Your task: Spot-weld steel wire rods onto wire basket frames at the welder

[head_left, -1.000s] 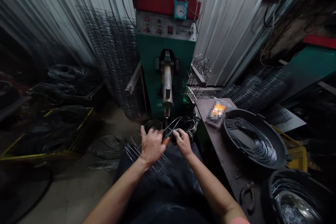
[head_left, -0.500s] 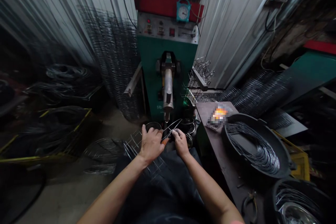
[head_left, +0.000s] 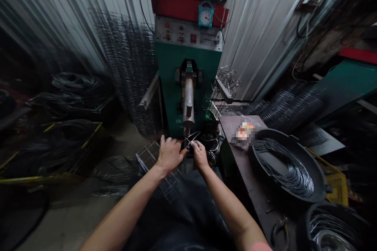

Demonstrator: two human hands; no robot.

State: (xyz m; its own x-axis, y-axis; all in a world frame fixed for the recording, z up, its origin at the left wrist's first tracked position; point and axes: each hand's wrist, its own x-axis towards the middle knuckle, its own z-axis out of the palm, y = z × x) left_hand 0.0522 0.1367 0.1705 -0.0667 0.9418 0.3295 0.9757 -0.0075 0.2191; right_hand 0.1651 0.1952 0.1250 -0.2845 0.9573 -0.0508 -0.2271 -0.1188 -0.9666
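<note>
My left hand (head_left: 170,153) lies closed over a wire rack (head_left: 147,155), with orange wrapping on at least one finger. The rack's grid shows to the left of that hand and below it, over my dark lap. My right hand (head_left: 198,154) pinches a thin curved wire (head_left: 194,137) between thumb and fingers. That wire reaches in beneath the tip of the metal welding arm (head_left: 189,104), where its inner end meets the rack. Whether wire and arm tip touch is too small to tell. The arm sticks out from a green machine (head_left: 167,70) in front of me.
At right, a table (head_left: 235,157) carries a black basin (head_left: 266,184) of wire rings and pliers (head_left: 280,229). A second basin (head_left: 306,219) sits nearer. Stacked wire racks (head_left: 126,59) stand left of the machine. A yellow-edged crate (head_left: 91,137) and loose wire pieces (head_left: 113,168) lie on the floor left.
My right hand and the curved wire have shifted slightly left, closer under the arm tip. The rack has tilted a little, and more of its grid shows below my left hand.
</note>
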